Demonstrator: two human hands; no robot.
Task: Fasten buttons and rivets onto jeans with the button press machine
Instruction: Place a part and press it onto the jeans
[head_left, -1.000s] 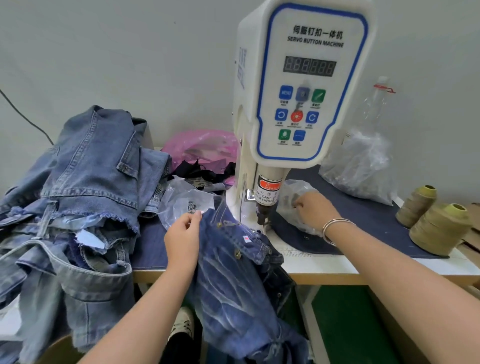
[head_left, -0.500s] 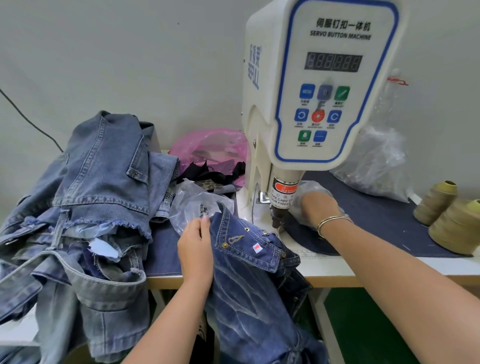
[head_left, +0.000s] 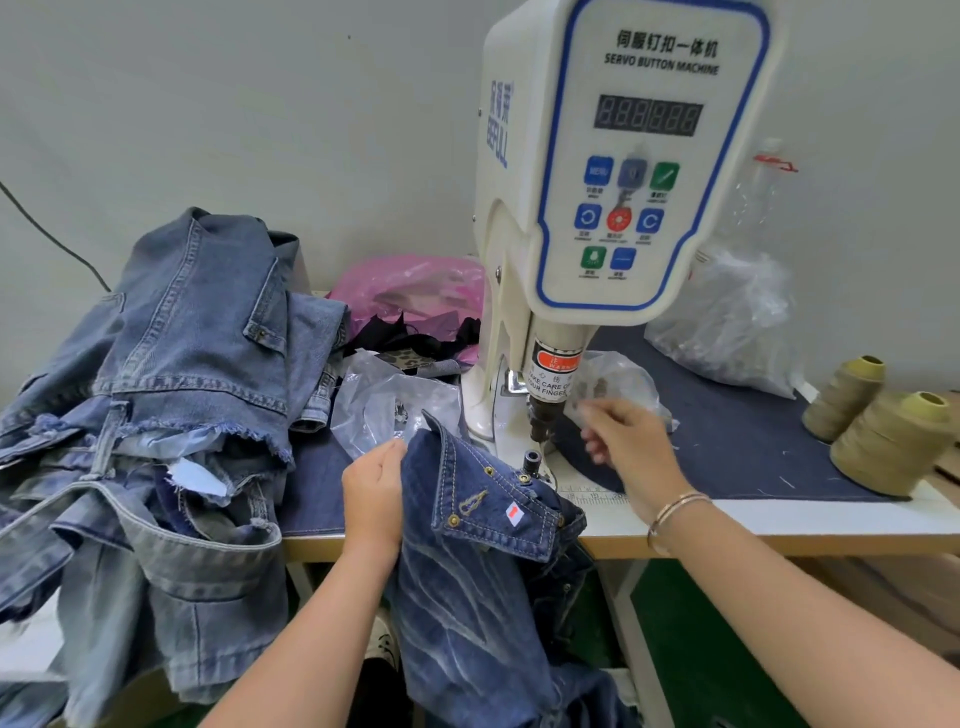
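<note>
The left hand grips the left edge of the dark jeans, fingers curled round the fold just below the raised corner of the waistband. The right hand hovers just right of the press head, blurred, fingers loosely bent; whether it pinches anything I cannot tell. The waistband lies over the near edge of the table, its far corner touching the lower die, with the rest of the jeans hanging off toward the floor. The button press machine stands just beyond, its punch above the die with a narrow gap between. A clear bag sits just left of the machine base, another small bag behind the right hand. A pile of lighter jeans crowds the left. Bare navy mat lies right, up to two thread cones at the far right edge.
</note>
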